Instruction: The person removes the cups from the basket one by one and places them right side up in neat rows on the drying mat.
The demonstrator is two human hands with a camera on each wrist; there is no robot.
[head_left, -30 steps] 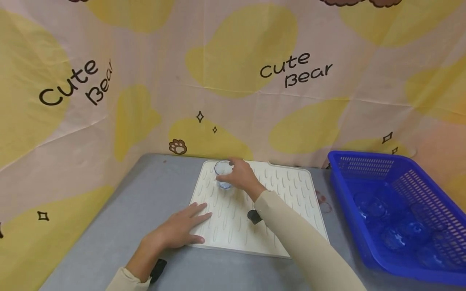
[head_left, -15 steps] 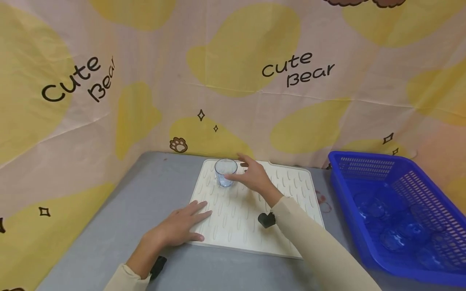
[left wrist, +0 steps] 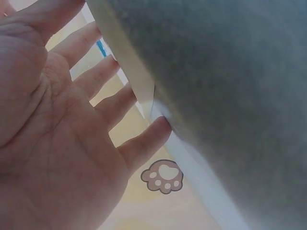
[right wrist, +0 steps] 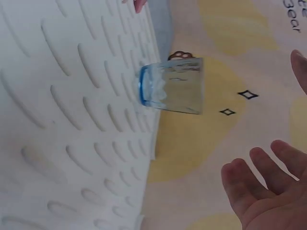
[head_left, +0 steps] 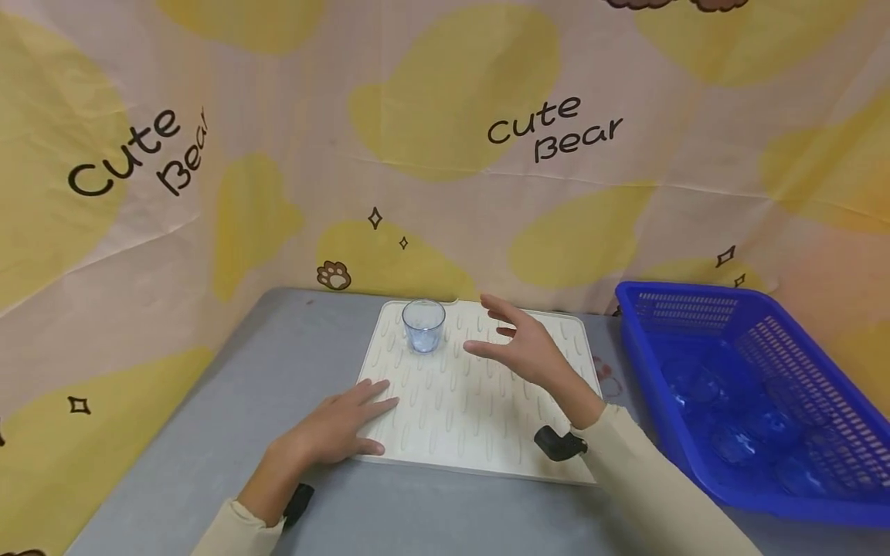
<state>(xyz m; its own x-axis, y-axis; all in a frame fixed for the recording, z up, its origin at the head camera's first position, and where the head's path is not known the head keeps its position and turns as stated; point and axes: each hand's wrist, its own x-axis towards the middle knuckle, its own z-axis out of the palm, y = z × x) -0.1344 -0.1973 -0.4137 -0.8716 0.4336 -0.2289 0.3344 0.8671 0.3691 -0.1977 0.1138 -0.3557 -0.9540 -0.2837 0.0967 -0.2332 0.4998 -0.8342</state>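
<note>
Now right hand (head_left: 524, 351), gripping glass (head_left: 423, 328) earlier, stands apart from it, fingers spread; glass upright on white mat (head_left: 462, 409), toward far-left corner. Left hand (head_left: 334, 428) unmoved, spread over near-left corner.

Glass (head_left: 424, 328) on mat (head_left: 445, 421), basket (head_left: 684, 305) right

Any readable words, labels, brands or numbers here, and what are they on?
"Cute Bear": patterned cloth, left side, head view.
"Cute Bear": patterned cloth, right of centre, head view.
"te Bear": patterned cloth, right wrist view, sideways, cut off by frame edge.
Glass, white mat, blue basket: no readable text.
</note>
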